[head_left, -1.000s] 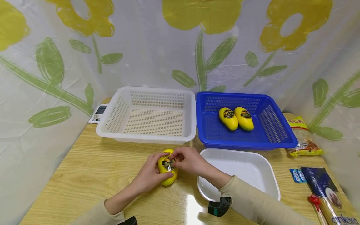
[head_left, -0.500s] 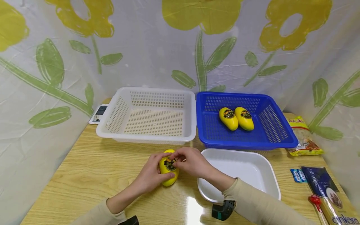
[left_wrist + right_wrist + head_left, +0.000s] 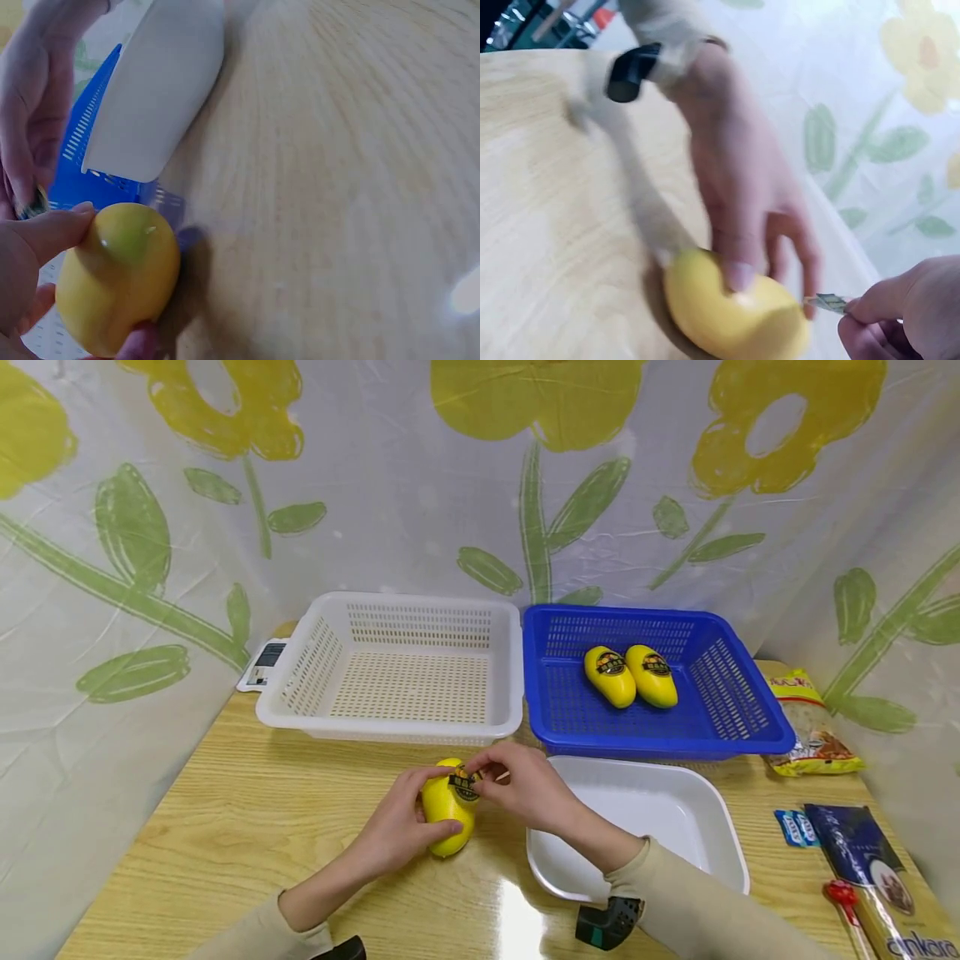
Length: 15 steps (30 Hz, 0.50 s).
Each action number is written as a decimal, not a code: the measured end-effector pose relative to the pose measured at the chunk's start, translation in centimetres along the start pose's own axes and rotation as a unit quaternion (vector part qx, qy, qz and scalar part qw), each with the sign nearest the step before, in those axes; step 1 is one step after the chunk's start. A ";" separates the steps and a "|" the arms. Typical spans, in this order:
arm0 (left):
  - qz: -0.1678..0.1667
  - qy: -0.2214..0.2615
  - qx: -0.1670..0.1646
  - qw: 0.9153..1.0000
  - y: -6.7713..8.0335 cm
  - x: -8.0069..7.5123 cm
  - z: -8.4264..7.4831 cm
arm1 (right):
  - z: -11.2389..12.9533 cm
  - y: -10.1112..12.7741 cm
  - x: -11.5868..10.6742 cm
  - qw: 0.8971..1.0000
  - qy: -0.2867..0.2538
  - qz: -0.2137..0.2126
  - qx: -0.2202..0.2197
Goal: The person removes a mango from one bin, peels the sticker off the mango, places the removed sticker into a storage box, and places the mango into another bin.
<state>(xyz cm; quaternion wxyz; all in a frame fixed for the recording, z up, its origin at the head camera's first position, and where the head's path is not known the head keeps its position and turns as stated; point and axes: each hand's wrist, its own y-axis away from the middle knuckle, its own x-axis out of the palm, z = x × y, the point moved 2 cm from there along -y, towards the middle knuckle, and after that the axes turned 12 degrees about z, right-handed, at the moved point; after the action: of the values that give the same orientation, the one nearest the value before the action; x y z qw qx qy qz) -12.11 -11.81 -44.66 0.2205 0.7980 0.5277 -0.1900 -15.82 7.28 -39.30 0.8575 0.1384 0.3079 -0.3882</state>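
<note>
My left hand (image 3: 397, 817) grips a yellow mango (image 3: 446, 818) against the wooden table, thumb on the near side and fingers round the far end. Between thumb and finger, my right hand (image 3: 525, 787) pinches a black and gold sticker (image 3: 464, 784) at the mango's upper right. In the right wrist view the sticker (image 3: 829, 302) sticks out from the fingertips beside the mango (image 3: 731, 315). Bare yellow skin with a greenish patch shows on the mango (image 3: 124, 277) in the left wrist view. Two more mangoes with stickers, a left mango (image 3: 610, 677) and a right mango (image 3: 651, 677), lie in the blue basket (image 3: 570, 727).
A white basket (image 3: 405, 727) stands behind the hands, left of the blue one. The right forearm crosses over a white tray (image 3: 637, 793). Along the right edge lie a yellow snack bag (image 3: 813, 735), small blue packets (image 3: 795, 828), a dark blue package (image 3: 855, 843) and a red-topped stick (image 3: 842, 893).
The sticker has come away from the mango's face and shifted right with my right hand. My left hand holds the mango in nearly the same place.
</note>
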 end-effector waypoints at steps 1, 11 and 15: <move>0.001 0.001 -0.004 1.000 0.0 0.0 0.1 | 0.0 0.2 -0.5 1.000 -0.005 -0.008 0.004; 0.007 0.020 -0.011 1.000 0.1 0.0 0.2 | -2.0 3.1 -3.8 0.996 -0.059 -0.021 0.056; 0.010 0.026 -0.014 1.000 0.1 0.0 0.2 | -3.2 4.6 -4.9 0.995 -0.075 -0.021 0.066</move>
<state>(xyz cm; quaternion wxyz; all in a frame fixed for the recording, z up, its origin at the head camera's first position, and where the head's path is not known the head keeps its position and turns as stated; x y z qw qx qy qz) -11.97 -11.94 -44.82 0.2202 0.8049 0.5275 -0.1594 -16.22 14.72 -38.64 0.8588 0.1586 0.2198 -0.4348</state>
